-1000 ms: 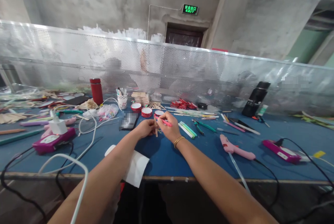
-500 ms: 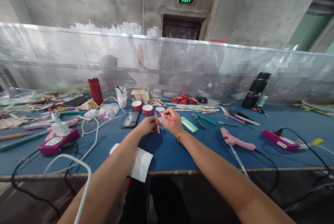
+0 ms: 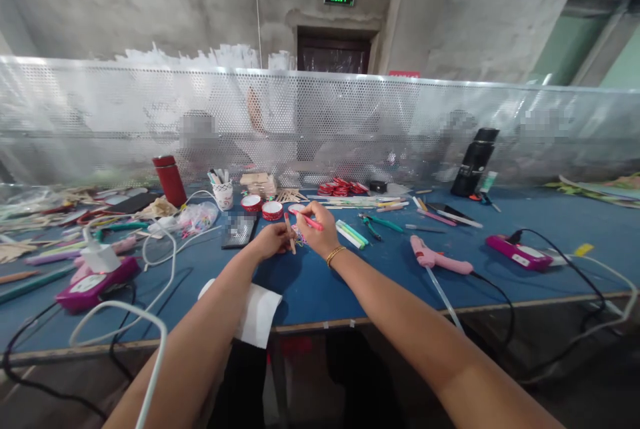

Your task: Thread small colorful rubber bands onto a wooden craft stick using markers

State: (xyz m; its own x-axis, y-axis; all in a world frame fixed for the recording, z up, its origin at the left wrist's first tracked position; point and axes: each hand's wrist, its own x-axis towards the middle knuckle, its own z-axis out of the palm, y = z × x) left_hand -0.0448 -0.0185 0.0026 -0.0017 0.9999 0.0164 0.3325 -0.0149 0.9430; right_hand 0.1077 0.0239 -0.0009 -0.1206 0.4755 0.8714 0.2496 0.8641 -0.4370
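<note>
Near the middle of the blue table, my left hand [image 3: 274,241] pinches a wooden craft stick [image 3: 291,239], held steeply tilted, its upper end coloured reddish. My right hand [image 3: 320,227] grips a pink-red marker [image 3: 311,221] like a pen, the tip pointing left at the top of the stick. Whether the tip touches the wood is too small to tell. Small colourful bits [image 3: 300,235] lie on the table between the hands, partly hidden by them. Green and white markers [image 3: 352,234] lie just right of my right hand.
Red-and-white tape rolls [image 3: 273,210], a dark phone [image 3: 239,230] and a paper cup of pens [image 3: 223,195] stand beyond my hands. Green pliers [image 3: 371,225] and a pink glue gun [image 3: 435,259] lie to the right. White cables [image 3: 170,282] loop at left beside a purple power strip [image 3: 103,285].
The whole view has shifted, so things appear further left. Both hands keep their grips, the marker still at the stick's upper end, which now shows more red.
</note>
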